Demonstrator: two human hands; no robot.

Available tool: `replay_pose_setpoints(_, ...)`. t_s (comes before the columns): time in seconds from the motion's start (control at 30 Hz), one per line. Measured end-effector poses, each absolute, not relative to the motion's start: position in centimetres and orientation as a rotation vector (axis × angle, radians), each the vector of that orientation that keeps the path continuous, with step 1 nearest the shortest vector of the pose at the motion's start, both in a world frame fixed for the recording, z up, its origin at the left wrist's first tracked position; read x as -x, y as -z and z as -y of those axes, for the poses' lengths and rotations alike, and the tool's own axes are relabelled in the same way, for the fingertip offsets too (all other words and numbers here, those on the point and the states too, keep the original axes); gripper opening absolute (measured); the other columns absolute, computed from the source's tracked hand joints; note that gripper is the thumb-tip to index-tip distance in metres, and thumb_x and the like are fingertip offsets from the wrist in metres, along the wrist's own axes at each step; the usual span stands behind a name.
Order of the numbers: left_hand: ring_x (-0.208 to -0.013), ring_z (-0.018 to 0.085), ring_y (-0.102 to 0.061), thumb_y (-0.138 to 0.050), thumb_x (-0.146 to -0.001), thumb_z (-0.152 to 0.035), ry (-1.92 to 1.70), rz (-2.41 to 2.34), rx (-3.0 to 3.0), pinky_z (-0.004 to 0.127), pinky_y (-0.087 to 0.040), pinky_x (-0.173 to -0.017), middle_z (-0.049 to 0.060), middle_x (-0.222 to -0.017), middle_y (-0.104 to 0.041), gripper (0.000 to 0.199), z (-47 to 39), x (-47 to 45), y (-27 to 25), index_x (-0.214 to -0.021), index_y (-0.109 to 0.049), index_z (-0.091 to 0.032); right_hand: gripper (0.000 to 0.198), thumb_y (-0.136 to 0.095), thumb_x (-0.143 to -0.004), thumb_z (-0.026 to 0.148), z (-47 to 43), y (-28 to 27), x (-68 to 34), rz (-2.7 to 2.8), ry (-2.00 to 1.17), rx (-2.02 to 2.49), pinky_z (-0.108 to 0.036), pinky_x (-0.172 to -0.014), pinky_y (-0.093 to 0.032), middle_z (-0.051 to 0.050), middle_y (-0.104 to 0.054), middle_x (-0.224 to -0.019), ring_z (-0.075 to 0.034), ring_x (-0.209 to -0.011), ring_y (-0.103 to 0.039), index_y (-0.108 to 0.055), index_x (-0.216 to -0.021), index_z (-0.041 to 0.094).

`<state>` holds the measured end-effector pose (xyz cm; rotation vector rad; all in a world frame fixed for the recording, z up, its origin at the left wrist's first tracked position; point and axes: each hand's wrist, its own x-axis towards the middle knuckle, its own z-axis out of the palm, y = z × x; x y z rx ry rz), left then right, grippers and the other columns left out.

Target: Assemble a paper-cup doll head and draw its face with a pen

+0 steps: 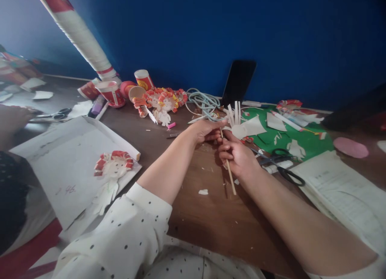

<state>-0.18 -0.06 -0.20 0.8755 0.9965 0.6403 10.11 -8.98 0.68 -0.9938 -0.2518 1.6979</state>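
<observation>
The left hand [208,131], partly curled, is at the upper end of the wooden stick [231,178], probably steadying it, though its grip is hidden. The right hand [238,156] closes around the stick lower down, perhaps for control, near a white paper cutout [239,130].

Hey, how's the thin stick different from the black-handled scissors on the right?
The stick is pale; the scissors have black handles. The stick is one straight rod; the scissors' handles form loops. The stick is in the right hand; the scissors lie unheld.
</observation>
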Motion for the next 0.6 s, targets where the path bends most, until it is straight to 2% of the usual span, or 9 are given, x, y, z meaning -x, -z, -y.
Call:
replay_pose_setpoints(0.1, -0.042, 0.005, -0.052, -0.072, -0.078, -0.030, -0.665, -1.014, -0.821, 0.014, -0.048, -0.044, -0.001, -0.052, -0.056, 0.026, -0.10, 0.26, 0.02, -0.065, -0.058, -0.012, 0.035, -0.052, -0.064, -0.002, 9.02, -0.54, -10.10, 0.287, -1.687, 1.009, -0.007, -0.032, -0.015, 0.005, -0.049, -0.070, -0.001, -0.043, -0.036, -0.051, -0.090, 0.022)
replay_pose_setpoints(0.4, -0.046, 0.005, -0.054, -0.068, -0.080, -0.014, -0.630, -0.976, -0.803, 0.014, -0.050, -0.048, 0.000, -0.055, -0.058, 0.014, 0.03, 0.66, -0.41, -0.069, -0.061, -0.009, 0.034, -0.056, -0.064, 0.003, 8.98, 0.13, -10.21, 0.388, -1.637, 1.010, -0.008, -0.034, -0.015, 0.005, -0.050, -0.069, -0.001, -0.046, -0.036, -0.053, -0.091, 0.022)
replay_pose_setpoints(0.6, -0.045, 0.005, -0.054, -0.067, -0.079, -0.008, -0.613, -0.964, -0.799, 0.014, -0.049, -0.046, -0.001, -0.052, -0.057, 0.012, 0.01, 0.72, -0.50, -0.069, -0.062, -0.009, 0.039, -0.060, -0.063, 0.010, 9.28, 0.27, -9.72, 0.553, -1.518, 1.078, -0.011, -0.037, -0.016, 0.005, -0.051, -0.072, -0.003, -0.049, -0.037, -0.057, -0.100, 0.023)
